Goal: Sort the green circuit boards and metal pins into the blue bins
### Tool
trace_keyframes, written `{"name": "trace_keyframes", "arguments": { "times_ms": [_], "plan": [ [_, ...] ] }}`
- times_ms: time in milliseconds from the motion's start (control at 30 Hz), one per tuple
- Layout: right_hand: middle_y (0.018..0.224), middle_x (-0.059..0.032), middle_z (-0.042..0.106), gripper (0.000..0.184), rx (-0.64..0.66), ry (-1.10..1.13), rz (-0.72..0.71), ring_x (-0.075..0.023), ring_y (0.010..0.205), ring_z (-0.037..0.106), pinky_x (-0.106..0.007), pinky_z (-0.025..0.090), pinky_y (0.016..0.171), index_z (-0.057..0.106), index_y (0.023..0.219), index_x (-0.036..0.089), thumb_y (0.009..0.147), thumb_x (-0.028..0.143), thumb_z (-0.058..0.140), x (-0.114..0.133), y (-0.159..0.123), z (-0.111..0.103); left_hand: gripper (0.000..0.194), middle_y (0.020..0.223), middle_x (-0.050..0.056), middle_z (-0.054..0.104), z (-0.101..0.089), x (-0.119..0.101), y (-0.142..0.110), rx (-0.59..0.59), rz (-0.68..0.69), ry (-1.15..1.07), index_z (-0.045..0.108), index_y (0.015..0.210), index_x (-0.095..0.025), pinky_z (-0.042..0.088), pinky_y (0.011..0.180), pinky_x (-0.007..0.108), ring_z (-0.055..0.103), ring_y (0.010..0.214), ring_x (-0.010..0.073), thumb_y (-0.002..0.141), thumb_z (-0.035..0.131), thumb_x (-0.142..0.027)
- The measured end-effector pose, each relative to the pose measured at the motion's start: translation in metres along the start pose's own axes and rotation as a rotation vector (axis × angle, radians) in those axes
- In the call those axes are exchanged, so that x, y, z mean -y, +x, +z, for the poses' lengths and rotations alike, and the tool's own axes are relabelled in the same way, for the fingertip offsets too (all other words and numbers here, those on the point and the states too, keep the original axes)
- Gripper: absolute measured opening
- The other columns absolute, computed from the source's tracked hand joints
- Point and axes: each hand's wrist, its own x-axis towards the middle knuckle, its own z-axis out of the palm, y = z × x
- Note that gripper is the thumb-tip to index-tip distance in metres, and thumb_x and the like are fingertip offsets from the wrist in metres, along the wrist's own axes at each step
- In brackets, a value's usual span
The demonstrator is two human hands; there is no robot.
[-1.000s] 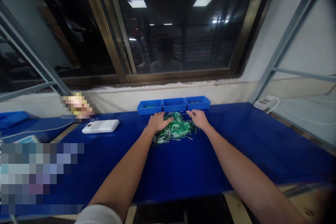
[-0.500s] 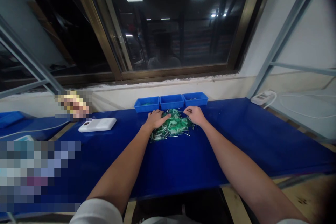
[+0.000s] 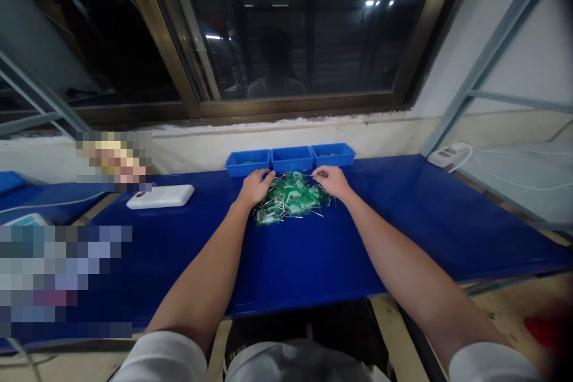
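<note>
A loose pile of green translucent pieces (image 3: 296,196) mixed with thin metal pins (image 3: 272,211) lies on the blue tabletop (image 3: 286,268). At the pile's left edge is my left hand (image 3: 256,186), palm down, thumb apart from the other fingers; nothing shows in its grasp, though its fingertips are partly hidden. My right hand (image 3: 332,180) is at the pile's upper right, thumb and forefinger pinched together. A thin, pale metal pin seems to stick out leftward from that pinch. What lies inside the curled fingers is hidden.
Behind the pile stand three blue trays: a left tray (image 3: 248,171) with green bits, a middle tray (image 3: 292,166), and a right tray (image 3: 333,161) with metal pieces. A white device (image 3: 161,196) lies left. A power strip (image 3: 449,154) with cable is at right.
My left hand has drawn back left off the pile, uncovering more of its left side. My right hand stays pinched at the pile's upper right. The whole view has tilted down slightly.
</note>
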Motion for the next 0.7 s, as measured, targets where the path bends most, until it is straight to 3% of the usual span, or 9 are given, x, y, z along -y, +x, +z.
{"name": "trace_keyframes", "arguments": {
  "times_ms": [100,333,567,700],
  "plan": [
    [0.073,-0.0036,0.069,0.011,0.010,0.069,-0.028,-0.0165,0.068,0.062,-0.029,0.048,0.068,0.069,0.073,0.017,0.067,0.022,0.061,0.006,-0.001,0.001,0.039,0.111,0.009,0.063,-0.005,-0.016,-0.004,-0.092,0.102,0.034,0.062,0.109,-0.016,0.040,0.093,0.032,0.055,0.106,0.0220,0.088,0.041,-0.041],
    [0.072,-0.0034,0.068,0.016,0.148,0.171,-0.120,-0.0148,0.063,0.057,-0.028,0.043,0.062,0.069,0.076,0.016,0.066,0.028,0.065,0.026,-0.008,0.003,0.030,0.105,0.006,0.065,-0.002,-0.050,-0.019,-0.020,0.353,0.103,0.061,0.110,-0.021,0.040,0.085,0.036,0.056,0.099,0.0222,0.087,0.048,-0.035],
    [0.075,-0.0032,0.068,0.019,0.253,0.265,-0.125,-0.0158,0.066,0.058,-0.028,0.043,0.062,0.069,0.077,0.016,0.066,0.032,0.066,0.034,-0.011,0.004,0.023,0.093,0.005,0.067,0.003,-0.048,-0.017,-0.006,0.364,0.089,0.065,0.092,-0.020,0.038,0.081,0.034,0.058,0.091,0.0201,0.089,0.044,-0.029],
    [0.075,-0.0035,0.069,0.019,0.157,0.171,-0.119,-0.0170,0.068,0.058,-0.030,0.044,0.066,0.069,0.078,0.017,0.069,0.032,0.061,0.028,-0.009,0.002,0.024,0.098,0.006,0.067,0.004,-0.044,-0.016,-0.046,0.306,0.079,0.065,0.099,-0.021,0.038,0.083,0.034,0.057,0.095,0.0209,0.088,0.046,-0.031]
  ]
}}
